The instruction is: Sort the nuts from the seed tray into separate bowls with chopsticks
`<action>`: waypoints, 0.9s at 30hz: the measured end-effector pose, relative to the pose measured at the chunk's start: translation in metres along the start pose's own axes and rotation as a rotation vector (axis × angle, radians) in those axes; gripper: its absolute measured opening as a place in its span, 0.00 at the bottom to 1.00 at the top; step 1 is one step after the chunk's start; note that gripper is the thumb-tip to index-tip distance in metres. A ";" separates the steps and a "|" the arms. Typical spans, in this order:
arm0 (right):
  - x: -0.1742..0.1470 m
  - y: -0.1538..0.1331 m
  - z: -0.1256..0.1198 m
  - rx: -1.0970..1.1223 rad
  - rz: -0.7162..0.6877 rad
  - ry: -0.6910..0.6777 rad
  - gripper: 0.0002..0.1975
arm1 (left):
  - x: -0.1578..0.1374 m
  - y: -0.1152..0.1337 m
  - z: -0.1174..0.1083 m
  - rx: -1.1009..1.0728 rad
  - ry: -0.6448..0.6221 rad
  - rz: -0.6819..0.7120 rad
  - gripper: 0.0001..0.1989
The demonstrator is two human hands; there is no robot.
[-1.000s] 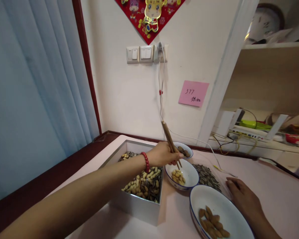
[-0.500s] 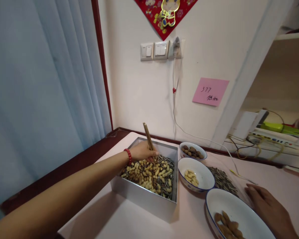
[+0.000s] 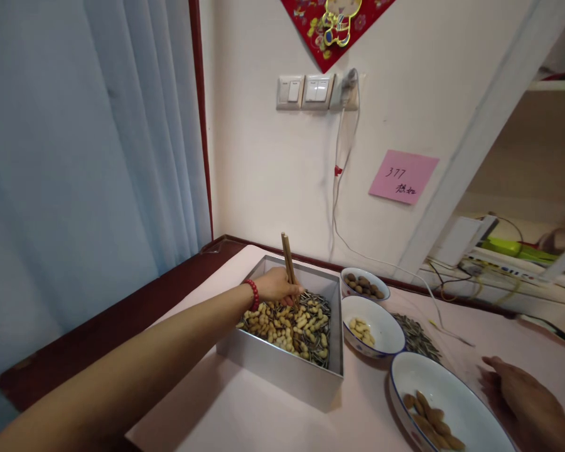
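My left hand (image 3: 279,287), with a red bead bracelet at the wrist, is closed around a pair of wooden chopsticks (image 3: 288,258). Their lower ends reach into a silver square box (image 3: 282,370), among unshelled peanuts (image 3: 275,329) and striped sunflower seeds (image 3: 321,356). Exactly what the tips touch is hidden by my fingers. My right hand (image 3: 530,392) lies on the pink tabletop at the lower right, fingers loosely extended and holding nothing. Nearest to it is a large white bowl (image 3: 456,389) with several brown almond-like nuts (image 3: 430,417).
Right of the box, a middle bowl (image 3: 386,323) holds several peanuts, and a smaller bowl (image 3: 383,284) behind it holds round brown nuts. Loose sunflower seeds (image 3: 417,336) lie beside the bowls. A white cable (image 3: 395,265) runs from the wall socket onto the table.
The view has shifted slightly. My right hand has moved away from the large bowl, rightward and a little down. My left hand still holds the chopsticks in the box, now more upright.
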State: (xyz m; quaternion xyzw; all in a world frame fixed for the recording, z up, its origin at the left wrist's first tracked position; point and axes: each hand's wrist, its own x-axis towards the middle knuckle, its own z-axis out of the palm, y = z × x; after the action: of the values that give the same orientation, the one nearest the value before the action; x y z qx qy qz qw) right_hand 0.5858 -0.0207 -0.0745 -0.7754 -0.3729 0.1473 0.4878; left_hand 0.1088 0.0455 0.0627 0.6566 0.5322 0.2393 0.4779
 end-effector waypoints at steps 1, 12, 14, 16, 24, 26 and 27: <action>-0.005 -0.002 -0.001 0.035 0.069 -0.002 0.23 | -0.001 0.000 -0.001 -0.004 -0.006 -0.006 0.06; -0.051 -0.031 -0.007 0.092 0.213 0.002 0.27 | -0.005 0.006 -0.004 -0.030 -0.021 -0.024 0.05; -0.053 -0.034 -0.007 0.108 0.214 0.010 0.29 | -0.005 0.007 -0.002 -0.029 -0.007 -0.025 0.04; -0.053 -0.035 -0.007 0.114 0.213 0.012 0.28 | -0.006 0.008 0.000 -0.025 0.007 -0.027 0.04; -0.049 -0.035 -0.008 0.080 0.193 -0.028 0.25 | -0.010 0.011 0.004 0.012 0.023 -0.063 0.05; -0.046 -0.031 -0.008 0.063 0.169 -0.027 0.25 | -0.010 0.011 0.004 0.019 0.015 -0.073 0.05; -0.044 -0.028 -0.008 0.058 0.159 -0.023 0.25 | -0.009 0.011 0.004 0.023 0.008 -0.077 0.05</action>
State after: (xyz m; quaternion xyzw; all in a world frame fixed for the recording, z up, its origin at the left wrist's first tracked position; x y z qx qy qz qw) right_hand 0.5481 -0.0506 -0.0522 -0.7864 -0.3115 0.2050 0.4925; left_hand 0.1147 0.0358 0.0724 0.6400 0.5618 0.2174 0.4770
